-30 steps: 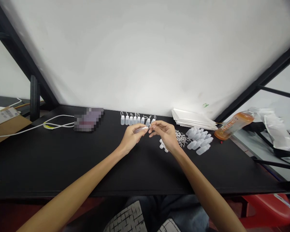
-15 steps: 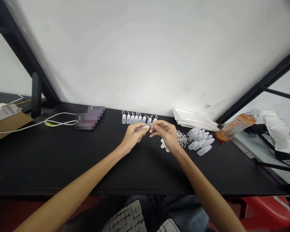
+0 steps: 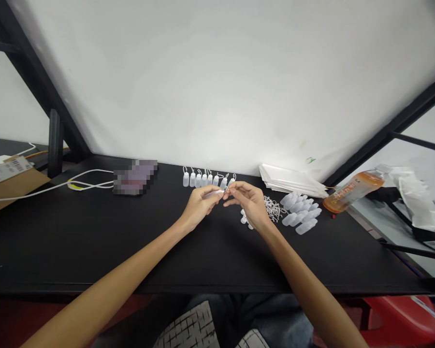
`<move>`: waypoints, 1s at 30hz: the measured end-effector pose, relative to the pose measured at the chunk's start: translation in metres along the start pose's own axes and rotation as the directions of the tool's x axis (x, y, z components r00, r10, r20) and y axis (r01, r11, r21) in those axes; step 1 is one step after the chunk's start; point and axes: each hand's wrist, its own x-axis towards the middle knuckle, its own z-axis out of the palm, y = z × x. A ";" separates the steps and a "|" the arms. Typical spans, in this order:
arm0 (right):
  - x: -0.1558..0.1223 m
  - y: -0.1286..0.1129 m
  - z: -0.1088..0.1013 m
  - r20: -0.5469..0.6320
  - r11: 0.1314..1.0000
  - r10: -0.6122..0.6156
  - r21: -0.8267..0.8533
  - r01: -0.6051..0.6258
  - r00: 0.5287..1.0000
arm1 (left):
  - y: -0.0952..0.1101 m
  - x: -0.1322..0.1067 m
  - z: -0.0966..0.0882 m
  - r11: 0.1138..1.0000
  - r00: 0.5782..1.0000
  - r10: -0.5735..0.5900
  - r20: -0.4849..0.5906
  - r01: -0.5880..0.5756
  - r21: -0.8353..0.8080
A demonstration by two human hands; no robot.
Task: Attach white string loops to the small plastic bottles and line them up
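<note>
My left hand [image 3: 199, 205] is closed around a small white plastic bottle [image 3: 214, 194], mostly covered by the fingers, with its neck pointing right. At that neck, my right hand [image 3: 253, 200] pinches what looks like a thin white cord, partly hidden by the fingertips. Behind the hands stands a row of several small capped bottles [image 3: 198, 180] with cord loops on top. By the right wrist are a pile of white cords [image 3: 273, 209] and some small white caps [image 3: 243, 220], partly covered by the hand. Several loose bottles [image 3: 300, 210] lie farther right.
A stack of white sheets [image 3: 292, 181] lies against the wall, near an orange drink bottle [image 3: 355, 191] on its side. To the left are a blurred-out flat object [image 3: 135, 177], a white cable [image 3: 90, 171] and a cardboard box [image 3: 18, 186] on the black table [image 3: 130, 246].
Both hands stay nearly in place at the bottle's neck. The right fingertips have shifted very slightly; the things on the table have not moved.
</note>
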 end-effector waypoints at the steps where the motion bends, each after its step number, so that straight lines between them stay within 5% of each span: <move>1: 0.000 0.000 0.000 -0.002 1.000 0.001 0.000 -0.001 1.000 | 0.000 0.000 0.000 1.000 1.000 0.000 0.000 0.000 0.005; 15: 0.002 0.011 0.001 0.009 1.000 0.002 -0.017 -0.002 1.000 | 0.001 -0.003 -0.004 0.945 0.997 0.078 -0.014 -0.070 0.321; 30: 0.002 0.020 0.004 -0.004 0.998 -0.025 -0.053 0.025 1.000 | -0.003 0.000 -0.007 0.948 0.998 0.066 -0.013 -0.059 0.314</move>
